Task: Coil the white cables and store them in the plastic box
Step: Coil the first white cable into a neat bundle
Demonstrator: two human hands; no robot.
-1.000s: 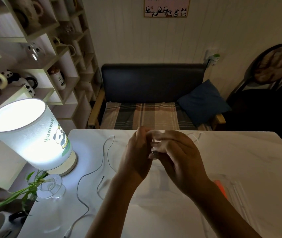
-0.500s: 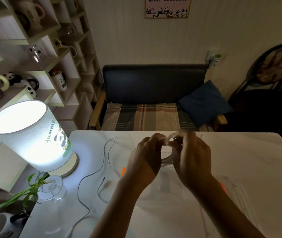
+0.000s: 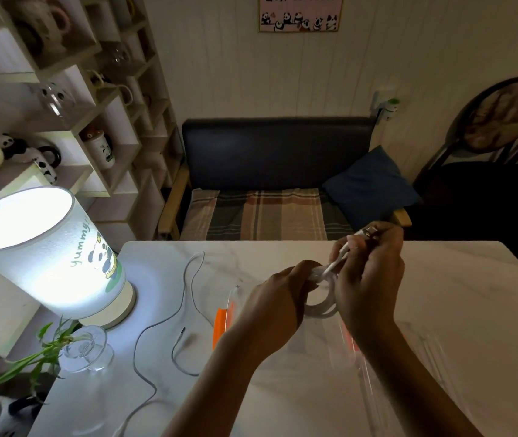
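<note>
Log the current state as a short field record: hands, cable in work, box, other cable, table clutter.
left hand: pinches the coiled white cable at its upper left
right hand: holds the cable's plug end raised above the coil
coil location: held in the air over the plastic box, not in it yet
box: clear, orange latches, open; contents cannot be told
loose cable: uncoiled on the table, left of the box
clutter: lit lamp and glass vase with a plant at the table's left edge
</note>
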